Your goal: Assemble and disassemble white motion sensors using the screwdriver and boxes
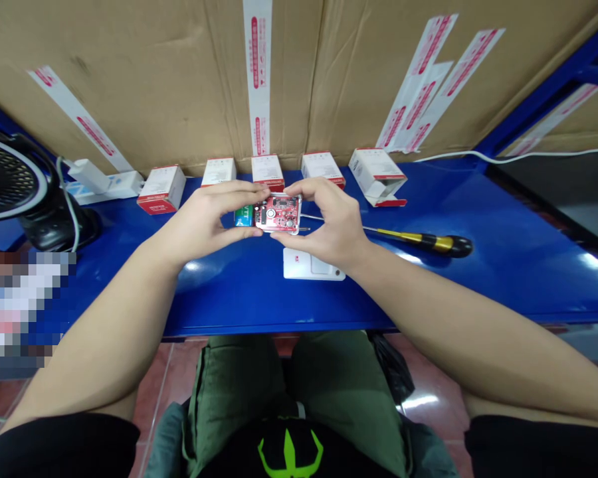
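Observation:
Both hands meet above the blue table (503, 265) and grip one small red circuit board (279, 212). My left hand (206, 222) pinches its left side, where a green-blue part (242, 216) sticks out. Its right side is pinched by my right hand (329, 226), thumb below and fingers on top. Just under my right hand a white plastic cover (309, 267) lies flat on the table. A screwdriver (418, 240) with a yellow and black handle lies to the right, its shaft running behind my right hand.
Several small red-and-white boxes (268, 170) stand in a row at the back, the rightmost one (379, 174) open. Taped cardboard (179, 79) forms the wall behind. A black fan (10, 179) and a white power strip (104, 184) sit at the left.

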`<state>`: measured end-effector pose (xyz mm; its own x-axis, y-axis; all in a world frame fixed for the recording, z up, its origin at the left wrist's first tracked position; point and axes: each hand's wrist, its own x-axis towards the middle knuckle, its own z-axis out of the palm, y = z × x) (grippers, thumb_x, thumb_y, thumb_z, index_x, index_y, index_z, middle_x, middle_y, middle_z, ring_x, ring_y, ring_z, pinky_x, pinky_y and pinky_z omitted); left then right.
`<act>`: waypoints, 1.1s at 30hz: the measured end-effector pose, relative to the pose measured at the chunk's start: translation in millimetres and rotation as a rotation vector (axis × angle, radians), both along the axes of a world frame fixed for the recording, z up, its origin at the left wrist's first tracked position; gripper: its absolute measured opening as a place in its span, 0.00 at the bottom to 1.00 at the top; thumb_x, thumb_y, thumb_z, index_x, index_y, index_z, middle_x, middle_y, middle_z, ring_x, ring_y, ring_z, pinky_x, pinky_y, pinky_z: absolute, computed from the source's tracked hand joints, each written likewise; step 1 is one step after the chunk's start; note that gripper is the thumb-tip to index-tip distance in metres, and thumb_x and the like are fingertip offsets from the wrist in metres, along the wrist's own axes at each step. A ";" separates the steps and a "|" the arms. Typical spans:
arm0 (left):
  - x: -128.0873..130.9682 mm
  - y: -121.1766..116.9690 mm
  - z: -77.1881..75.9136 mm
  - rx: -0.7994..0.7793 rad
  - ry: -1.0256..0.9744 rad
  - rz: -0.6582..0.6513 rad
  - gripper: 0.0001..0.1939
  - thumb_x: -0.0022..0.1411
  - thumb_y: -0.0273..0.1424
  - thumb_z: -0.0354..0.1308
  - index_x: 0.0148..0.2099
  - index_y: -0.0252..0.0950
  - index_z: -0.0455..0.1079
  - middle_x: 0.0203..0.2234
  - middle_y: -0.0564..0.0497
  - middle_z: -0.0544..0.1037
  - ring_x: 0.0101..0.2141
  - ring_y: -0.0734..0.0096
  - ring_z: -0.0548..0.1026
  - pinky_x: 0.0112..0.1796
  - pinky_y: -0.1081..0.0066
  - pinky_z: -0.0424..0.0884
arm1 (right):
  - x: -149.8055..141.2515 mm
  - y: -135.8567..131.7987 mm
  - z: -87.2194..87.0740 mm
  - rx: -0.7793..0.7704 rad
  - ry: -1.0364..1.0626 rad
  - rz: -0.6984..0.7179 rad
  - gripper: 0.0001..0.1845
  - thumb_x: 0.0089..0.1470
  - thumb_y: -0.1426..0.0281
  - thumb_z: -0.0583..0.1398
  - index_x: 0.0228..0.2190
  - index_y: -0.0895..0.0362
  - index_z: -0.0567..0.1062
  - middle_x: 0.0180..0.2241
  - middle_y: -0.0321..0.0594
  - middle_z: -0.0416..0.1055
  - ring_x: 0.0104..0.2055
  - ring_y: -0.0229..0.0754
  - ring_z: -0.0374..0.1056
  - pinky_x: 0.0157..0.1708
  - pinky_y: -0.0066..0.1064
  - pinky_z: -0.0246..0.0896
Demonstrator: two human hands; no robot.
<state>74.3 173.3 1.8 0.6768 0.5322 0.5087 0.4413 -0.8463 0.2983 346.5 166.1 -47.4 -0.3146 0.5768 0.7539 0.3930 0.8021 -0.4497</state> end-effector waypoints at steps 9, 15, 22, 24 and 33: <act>-2.5 2.7 -4.5 0.093 0.029 0.042 0.29 0.74 0.54 0.68 0.68 0.45 0.80 0.63 0.40 0.84 0.61 0.48 0.83 0.66 0.49 0.79 | 2.1 5.7 0.7 -0.013 -0.018 0.035 0.20 0.56 0.59 0.74 0.47 0.51 0.80 0.52 0.48 0.78 0.56 0.58 0.77 0.59 0.57 0.78; -2.3 5.5 -8.0 0.163 0.057 0.027 0.33 0.75 0.56 0.66 0.70 0.40 0.78 0.61 0.37 0.85 0.60 0.48 0.84 0.64 0.48 0.80 | 1.9 5.0 0.4 0.027 0.028 0.064 0.09 0.59 0.68 0.69 0.42 0.53 0.79 0.46 0.45 0.79 0.50 0.51 0.79 0.48 0.46 0.81; -4.0 7.8 -8.1 0.216 0.089 0.040 0.38 0.74 0.61 0.62 0.70 0.37 0.77 0.58 0.36 0.87 0.57 0.48 0.86 0.61 0.50 0.82 | 1.8 7.6 -1.1 -0.014 0.082 0.088 0.06 0.57 0.69 0.68 0.38 0.53 0.78 0.43 0.43 0.81 0.46 0.48 0.79 0.40 0.40 0.81; -3.3 7.0 -7.3 0.215 0.082 0.035 0.38 0.75 0.61 0.62 0.69 0.37 0.78 0.57 0.37 0.87 0.57 0.49 0.86 0.61 0.50 0.82 | 1.9 7.4 0.2 -0.045 0.085 0.087 0.06 0.56 0.68 0.68 0.36 0.52 0.77 0.42 0.42 0.81 0.46 0.48 0.79 0.40 0.41 0.80; 3.2 -0.3 -6.4 0.199 -0.054 0.043 0.34 0.69 0.60 0.70 0.62 0.39 0.80 0.52 0.42 0.89 0.50 0.54 0.88 0.53 0.58 0.85 | -1.8 6.0 2.4 -0.086 0.099 0.071 0.07 0.56 0.67 0.66 0.30 0.51 0.71 0.32 0.38 0.76 0.36 0.45 0.73 0.38 0.42 0.70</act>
